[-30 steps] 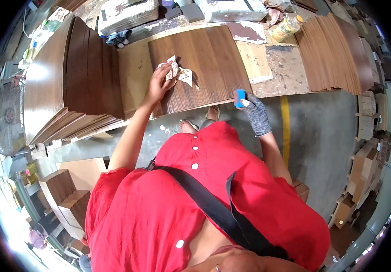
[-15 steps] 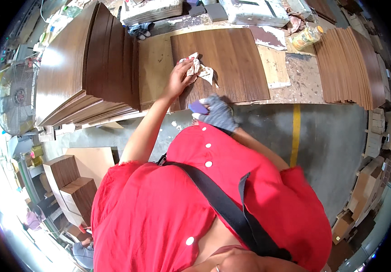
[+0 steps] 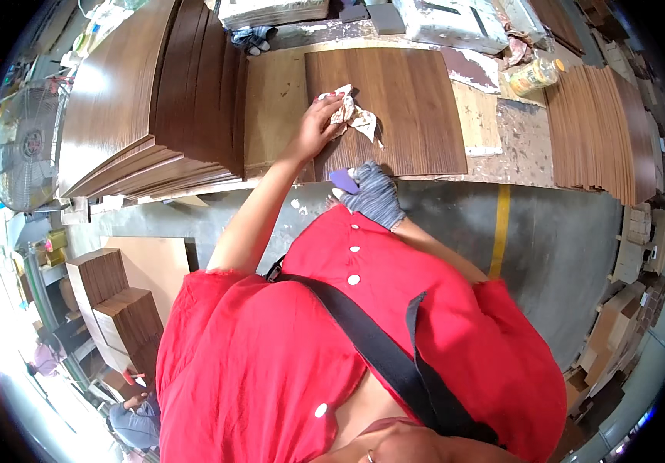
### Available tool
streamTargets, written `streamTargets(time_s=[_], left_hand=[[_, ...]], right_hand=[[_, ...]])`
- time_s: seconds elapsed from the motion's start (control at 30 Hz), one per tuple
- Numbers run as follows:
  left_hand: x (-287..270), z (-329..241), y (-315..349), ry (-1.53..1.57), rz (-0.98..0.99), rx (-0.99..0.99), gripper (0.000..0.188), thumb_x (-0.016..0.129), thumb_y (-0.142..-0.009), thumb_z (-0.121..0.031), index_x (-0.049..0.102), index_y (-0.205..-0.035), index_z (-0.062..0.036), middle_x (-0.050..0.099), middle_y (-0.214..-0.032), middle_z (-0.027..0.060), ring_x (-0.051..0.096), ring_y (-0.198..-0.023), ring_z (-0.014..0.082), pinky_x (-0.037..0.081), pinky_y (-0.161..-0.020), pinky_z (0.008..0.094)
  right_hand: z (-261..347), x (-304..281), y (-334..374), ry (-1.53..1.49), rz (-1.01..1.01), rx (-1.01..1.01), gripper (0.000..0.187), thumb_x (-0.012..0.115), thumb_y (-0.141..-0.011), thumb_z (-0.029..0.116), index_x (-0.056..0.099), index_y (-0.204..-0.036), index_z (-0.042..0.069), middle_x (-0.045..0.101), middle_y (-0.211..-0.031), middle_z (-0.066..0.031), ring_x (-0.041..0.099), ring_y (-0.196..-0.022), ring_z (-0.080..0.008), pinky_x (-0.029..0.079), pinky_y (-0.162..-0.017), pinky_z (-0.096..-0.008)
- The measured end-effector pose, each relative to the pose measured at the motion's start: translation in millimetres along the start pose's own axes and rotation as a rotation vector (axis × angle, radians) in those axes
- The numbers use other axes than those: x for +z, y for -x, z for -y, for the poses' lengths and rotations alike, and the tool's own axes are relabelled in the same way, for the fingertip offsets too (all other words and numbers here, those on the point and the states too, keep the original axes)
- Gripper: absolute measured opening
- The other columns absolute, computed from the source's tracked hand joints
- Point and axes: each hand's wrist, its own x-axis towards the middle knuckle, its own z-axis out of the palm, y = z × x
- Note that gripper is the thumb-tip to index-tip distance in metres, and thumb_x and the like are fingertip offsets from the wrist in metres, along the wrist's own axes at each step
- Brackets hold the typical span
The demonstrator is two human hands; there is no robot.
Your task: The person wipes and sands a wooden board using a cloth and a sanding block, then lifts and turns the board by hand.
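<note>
A flat brown wood-grain panel lies on the workbench in front of me. My left hand is bare and rests on the panel's left part, its fingers closed on a crumpled, stained white cloth. At the panel's near edge my right hand, in a grey knit glove with bare fingertips, grips a small purple block. The underside of that block is hidden.
Tall stacks of brown panels stand at left and right. A bottle with a yellow cap lies by the right stack. White wrapped packs line the bench's back. A fan is far left; a person is lower left.
The whole view has shifted slightly, so the bench things appear a little farther right. Both hands keep their hold on the cloth and the purple block, with little movement over the panel.
</note>
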Motion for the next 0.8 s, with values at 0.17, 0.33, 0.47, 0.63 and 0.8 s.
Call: streamTargets(time_s=[0.17, 0.33, 0.47, 0.63, 0.8], left_hand=[[0.7, 6.9, -0.4, -0.055, -0.025, 0.073, 0.046, 0.065, -0.086, -0.003, 0.06, -0.132, -0.0018, 0.057, -0.14, 0.0168, 0.05, -0.133, 0.0355, 0.034, -0.116, 0.0437], [-1.3, 3.5, -0.1, -0.032, 0.009, 0.04, 0.049, 0.066, -0.084, -0.001, 0.059, -0.132, -0.0008, 0.056, -0.142, 0.017, 0.049, -0.135, 0.0359, 0.032, -0.117, 0.0438], [-0.5, 5.9, 0.7, -0.052, 0.012, 0.016, 0.05, 0.066, -0.084, -0.001, 0.059, -0.133, -0.0008, 0.056, -0.142, 0.0165, 0.048, -0.135, 0.0357, 0.031, -0.117, 0.0437], [3.4, 4.0, -2.7, -0.013, 0.007, 0.034, 0.048, 0.066, -0.083, 0.0, 0.059, -0.131, -0.0009, 0.056, -0.142, 0.0155, 0.049, -0.134, 0.0358, 0.031, -0.117, 0.0448], [2.5, 4.9, -3.2, -0.037, 0.013, 0.04, 0.046, 0.064, -0.085, 0.0, 0.059, -0.13, 0.0006, 0.056, -0.143, 0.0162, 0.05, -0.134, 0.0346, 0.032, -0.116, 0.0432]], right_hand=[[16.6, 19.6, -20.2, 0.009, 0.303, -0.082, 0.051, 0.078, -0.077, 0.043, 0.066, -0.1, -0.001, 0.065, -0.103, -0.0222, 0.059, -0.097, -0.04, 0.048, -0.089, -0.0478], [-10.2, 47.7, -6.8, 0.096, 0.123, -0.182, 0.054, 0.076, -0.079, 0.045, 0.065, -0.104, -0.001, 0.063, -0.102, -0.0208, 0.059, -0.1, -0.038, 0.047, -0.091, -0.0467], [-22.5, -27.4, 18.9, 0.139, -0.079, -0.125, 0.038, 0.081, -0.079, 0.039, 0.071, -0.096, 0.006, 0.065, -0.103, -0.0168, 0.061, -0.098, -0.0356, 0.048, -0.091, -0.0444], [-52.7, -40.9, 39.9, -0.133, -0.273, 0.244, 0.042, 0.086, -0.073, 0.028, 0.066, -0.1, 0.003, 0.065, -0.099, -0.0171, 0.064, -0.089, -0.0357, 0.052, -0.083, -0.0449], [-34.1, -18.0, 25.7, -0.123, -0.145, 0.286, 0.043, 0.085, -0.073, 0.03, 0.067, -0.101, 0.002, 0.067, -0.101, -0.019, 0.065, -0.092, -0.0351, 0.052, -0.087, -0.0434]])
